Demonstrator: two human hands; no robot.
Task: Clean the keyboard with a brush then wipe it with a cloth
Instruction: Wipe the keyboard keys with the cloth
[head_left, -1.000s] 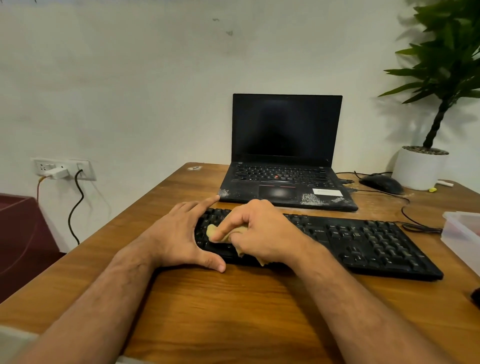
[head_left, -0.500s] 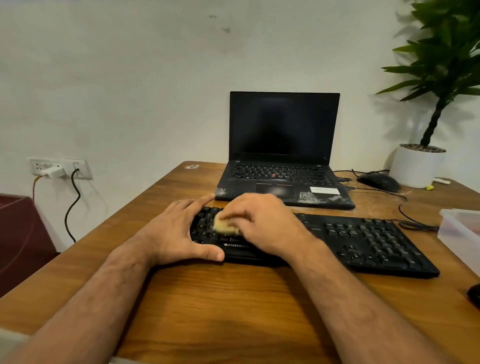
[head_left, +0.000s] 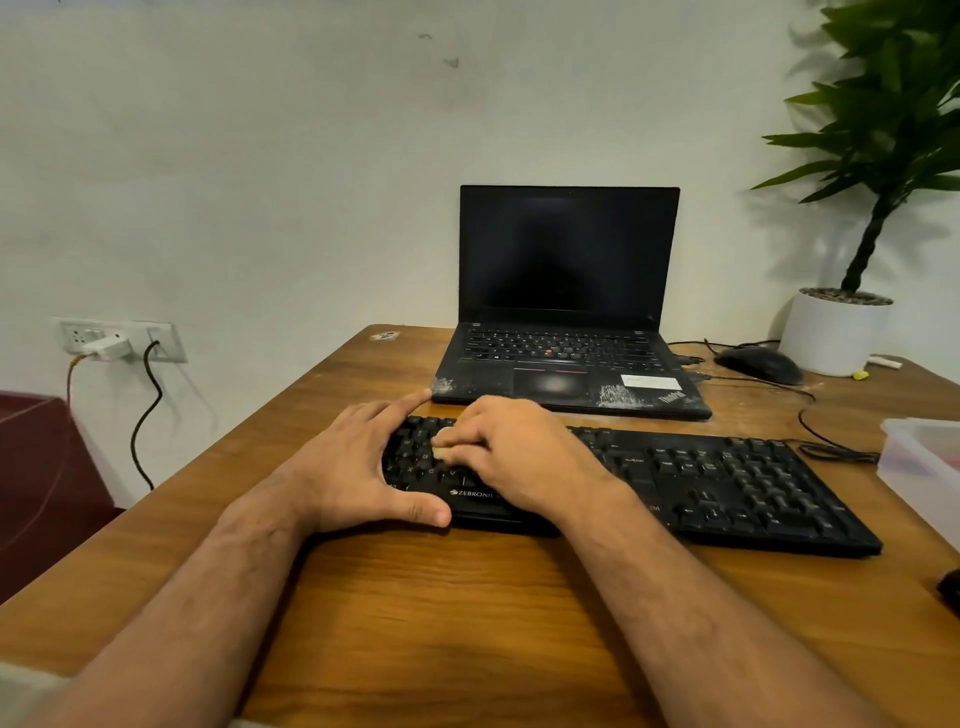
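- Desk (head_left: 467, 613): wood-grain top, fills lower frame; plain pale wall behind.
- Keyboard (head_left: 727, 483): black, centre-right, lying just in front of open laptop (head_left: 566, 322), screen dark.
- Left hand (head_left: 358, 467): fingers spread wide, bracing keyboard's left end, thumb on front edge.
- Right hand (head_left: 519, 457): fingers curled round pale cloth (head_left: 441, 447), mostly hidden, pressed on the keys.
- Right of frame: mouse (head_left: 758, 364), potted plant (head_left: 852, 291), clear box (head_left: 924, 467).
- Left of frame: wall socket (head_left: 119, 340) w/ plugs.
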